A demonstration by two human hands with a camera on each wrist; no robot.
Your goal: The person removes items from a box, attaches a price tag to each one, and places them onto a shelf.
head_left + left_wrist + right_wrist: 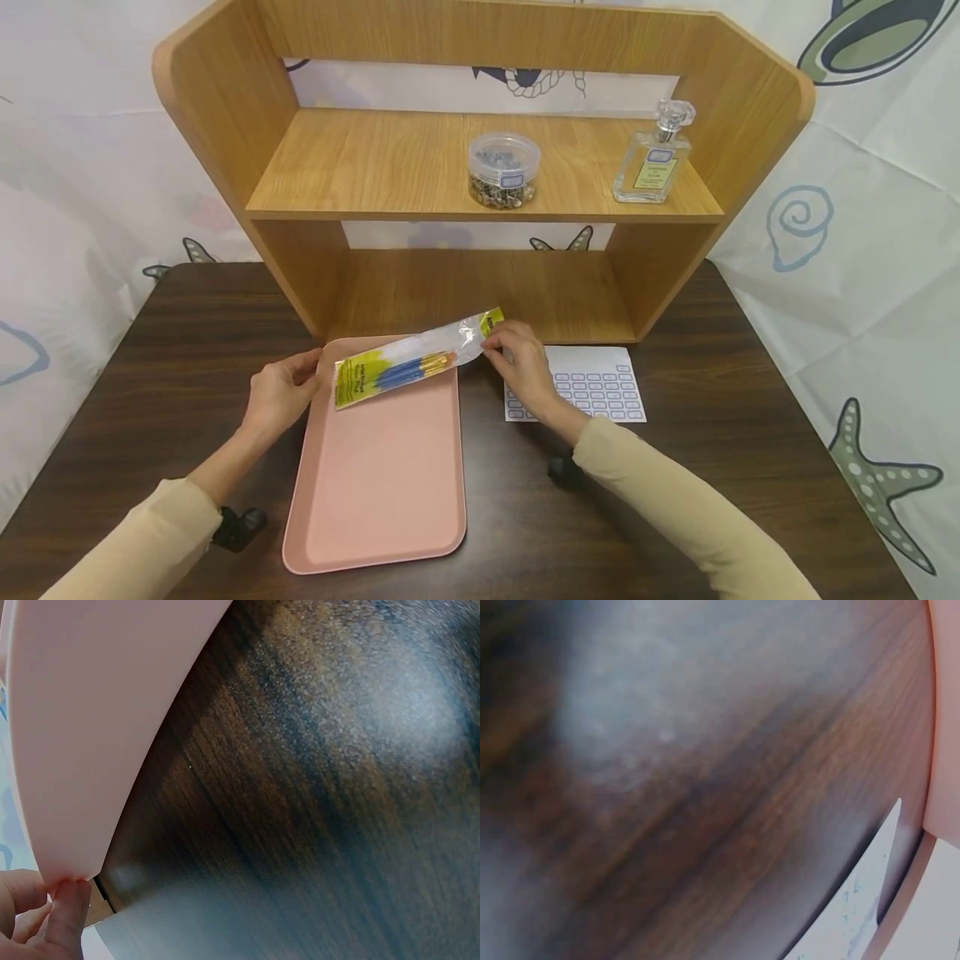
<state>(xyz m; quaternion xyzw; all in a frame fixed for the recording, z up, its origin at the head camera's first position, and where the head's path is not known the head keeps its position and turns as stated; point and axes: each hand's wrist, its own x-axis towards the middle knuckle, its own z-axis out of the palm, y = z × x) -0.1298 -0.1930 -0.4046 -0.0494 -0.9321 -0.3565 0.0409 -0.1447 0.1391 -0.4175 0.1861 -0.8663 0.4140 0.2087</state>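
In the head view my left hand (281,392) pinches the rim of a pink tray (382,483) near its far left corner. The left wrist view shows the thumb and fingers (66,919) at that rim. My right hand (522,367) holds the right end of a clear plastic pack of paintbrushes (412,371) with blue handles. This pack slants across the tray's far end, its yellow-green printed end at the left. Beyond the right wrist lies a white sheet of small blue-edged labels (600,387), partly covered by the right hand. The right wrist view does not show the hand.
A two-tier wooden shelf (375,167) stands at the back of the dark wooden table (720,467). Its upper tier bears a round clear tub (504,171) of small metal pieces and a glass perfume bottle (652,167). A patterned white cloth (885,317) hangs behind.
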